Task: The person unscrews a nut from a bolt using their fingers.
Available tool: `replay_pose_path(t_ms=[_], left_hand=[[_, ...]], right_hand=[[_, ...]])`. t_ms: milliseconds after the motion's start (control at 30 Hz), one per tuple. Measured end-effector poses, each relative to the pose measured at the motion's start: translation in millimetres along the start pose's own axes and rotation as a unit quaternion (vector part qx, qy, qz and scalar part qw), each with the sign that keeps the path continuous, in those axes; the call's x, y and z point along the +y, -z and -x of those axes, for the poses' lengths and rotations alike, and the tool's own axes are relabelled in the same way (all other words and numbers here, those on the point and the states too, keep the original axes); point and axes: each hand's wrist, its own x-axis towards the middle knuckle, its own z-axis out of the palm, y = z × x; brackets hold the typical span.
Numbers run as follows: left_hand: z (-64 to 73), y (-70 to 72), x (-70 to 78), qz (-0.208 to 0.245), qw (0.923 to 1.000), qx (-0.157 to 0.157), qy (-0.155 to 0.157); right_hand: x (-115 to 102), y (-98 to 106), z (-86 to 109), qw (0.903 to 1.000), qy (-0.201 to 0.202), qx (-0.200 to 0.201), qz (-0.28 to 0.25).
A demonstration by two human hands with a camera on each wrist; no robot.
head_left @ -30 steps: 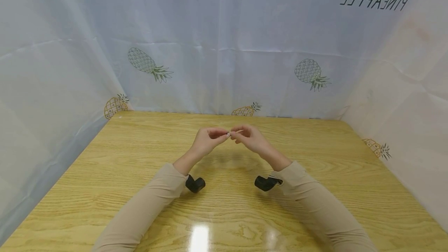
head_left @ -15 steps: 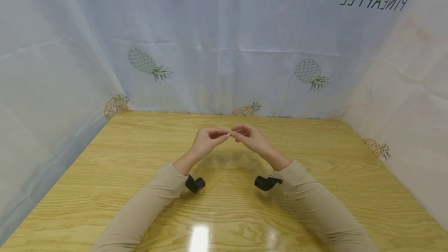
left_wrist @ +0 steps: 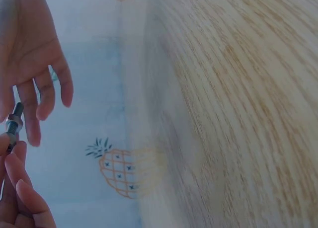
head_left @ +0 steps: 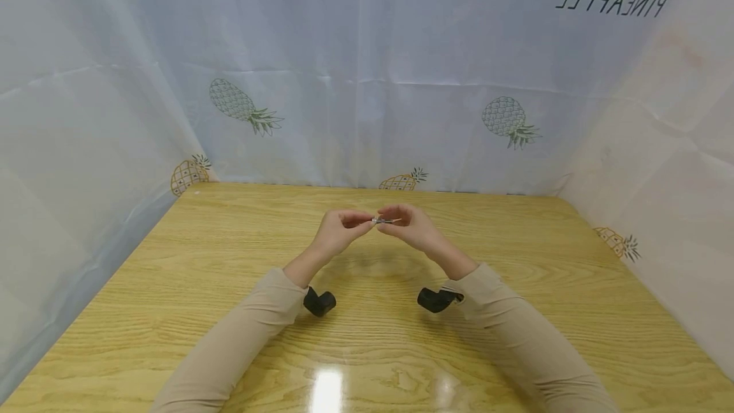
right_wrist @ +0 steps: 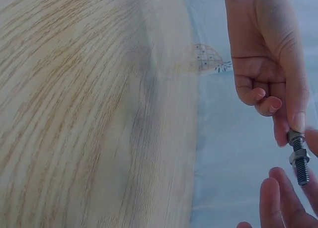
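A small metal bolt (head_left: 387, 220) is held above the table between both hands. My left hand (head_left: 337, 229) pinches its head end with thumb and fingertips, and in the right wrist view the threaded shank (right_wrist: 302, 176) sticks out of that grip. A hex nut (right_wrist: 299, 157) sits partway along the thread. My right hand (head_left: 417, 229) is around the free end, its thumb and fingers spread apart on either side of the bolt. In the left wrist view the right fingers (left_wrist: 44, 96) extend loosely beyond the bolt tip.
Beneath the hands lies a wood-grain table (head_left: 229, 336). Black wrist-worn pieces (head_left: 319, 302) hang below both beige sleeves (head_left: 246, 324). White curtains (head_left: 355, 113) printed with pineapples enclose the table's back and sides.
The right fingers have spread from a closer hold near the left fingertips, so the bolt's shank now shows between them. The left hand stays in place.
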Motion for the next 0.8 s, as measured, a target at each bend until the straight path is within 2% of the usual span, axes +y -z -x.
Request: replay_pose_path(t_ms=[33, 267, 467, 700, 800], left_hand=[[-0.1, 0.0, 0.1, 0.0, 1.0, -0.001, 0.0], [21.7, 3.5, 38.6, -0.004, 0.9999, -0.009, 0.013], [18.5, 2.8, 33.2, -0.004, 1.0, -0.005, 0.004], [1.8, 0.2, 5.2, 0.002, 0.9999, -0.006, 0.009], [0.5, 0.0, 1.7, 0.003, 1.0, -0.004, 0.003]], right_hand=[[0, 0, -0.3, 1.0, -0.003, -0.003, 0.0], [-2, 0, 0.5, 0.9996, -0.024, -0.012, 0.005], [-1, 0, 1.1, 1.0, -0.003, -0.002, -0.003], [0, 1, 0.5, 0.9994, -0.031, -0.013, 0.005], [0, 2, 0.4, 0.999, -0.038, -0.022, 0.008]])
